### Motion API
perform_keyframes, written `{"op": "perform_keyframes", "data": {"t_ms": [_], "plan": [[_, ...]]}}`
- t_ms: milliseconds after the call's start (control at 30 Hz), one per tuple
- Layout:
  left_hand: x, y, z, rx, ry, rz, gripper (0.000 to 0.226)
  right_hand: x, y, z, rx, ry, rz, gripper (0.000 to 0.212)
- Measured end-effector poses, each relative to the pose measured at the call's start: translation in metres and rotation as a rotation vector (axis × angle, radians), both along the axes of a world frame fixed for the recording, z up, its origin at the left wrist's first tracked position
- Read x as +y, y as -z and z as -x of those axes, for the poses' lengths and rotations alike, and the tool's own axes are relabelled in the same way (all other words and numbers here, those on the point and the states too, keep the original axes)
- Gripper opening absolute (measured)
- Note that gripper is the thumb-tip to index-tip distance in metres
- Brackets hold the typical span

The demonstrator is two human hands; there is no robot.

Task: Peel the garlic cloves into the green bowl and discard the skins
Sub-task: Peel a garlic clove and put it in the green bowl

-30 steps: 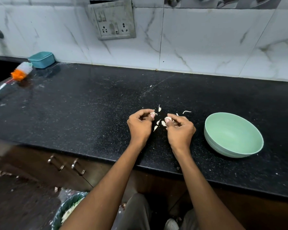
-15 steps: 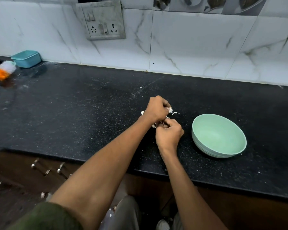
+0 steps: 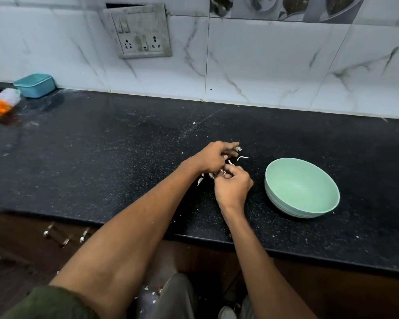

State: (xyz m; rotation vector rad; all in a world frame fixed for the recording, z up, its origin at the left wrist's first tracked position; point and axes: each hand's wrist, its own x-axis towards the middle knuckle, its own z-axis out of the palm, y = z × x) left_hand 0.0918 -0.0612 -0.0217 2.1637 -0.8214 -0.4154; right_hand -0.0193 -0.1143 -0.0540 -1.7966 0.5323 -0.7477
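Near the middle of the frame, the left hand (image 3: 213, 157) reaches across, fingers curled over bits of garlic skin (image 3: 238, 148) at its tips. Just below it, the right hand (image 3: 234, 188) pinches a small garlic piece (image 3: 223, 172) (mostly hidden). The green bowl (image 3: 301, 188) sits right of both on the counter (image 3: 101, 157).
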Motion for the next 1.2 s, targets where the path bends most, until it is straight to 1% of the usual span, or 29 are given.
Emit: {"op": "perform_keyframes", "data": {"t_ms": [133,200,267,333,400,467,667,800,867,967,1100,1200], "plan": [[-0.005,0.001,-0.003,-0.045,0.029,-0.054,0.055,0.001,-0.002,0.002,0.022,-0.001,0.020,0.018],[-0.007,0.002,-0.005,-0.065,0.027,-0.073,0.054,0.002,-0.004,0.003,0.028,-0.009,0.032,0.023],[-0.008,0.003,-0.006,-0.059,0.030,-0.078,0.055,0.002,-0.004,0.003,0.028,-0.016,0.041,0.032],[-0.009,0.003,-0.005,-0.020,0.047,-0.063,0.062,0.002,-0.002,0.002,0.036,-0.016,0.038,0.033],[-0.009,0.001,-0.002,0.045,0.050,-0.028,0.072,0.001,0.000,0.000,0.039,-0.013,0.030,0.032],[-0.008,0.000,-0.001,0.059,0.026,-0.001,0.074,0.001,0.000,0.000,0.040,-0.018,0.021,0.031],[0.000,0.006,0.000,0.048,-0.042,0.056,0.059,0.000,-0.004,0.003,0.007,-0.013,-0.061,0.015],[0.011,0.010,0.004,0.023,-0.078,0.163,0.077,0.000,-0.003,0.002,-0.069,0.078,-0.136,0.018],[0.014,0.011,0.007,-0.006,-0.093,0.201,0.081,0.000,-0.002,0.002,-0.087,0.124,-0.142,0.018],[0.014,0.015,0.010,-0.035,-0.104,0.230,0.080,0.001,-0.003,0.002,-0.125,0.200,-0.162,0.018],[0.012,0.020,0.012,-0.068,-0.113,0.221,0.080,-0.002,-0.003,0.001,-0.188,0.372,-0.233,0.014],[0.012,0.021,0.013,-0.077,-0.131,0.223,0.074,-0.002,0.000,-0.001,-0.200,0.419,-0.217,0.013]]}}
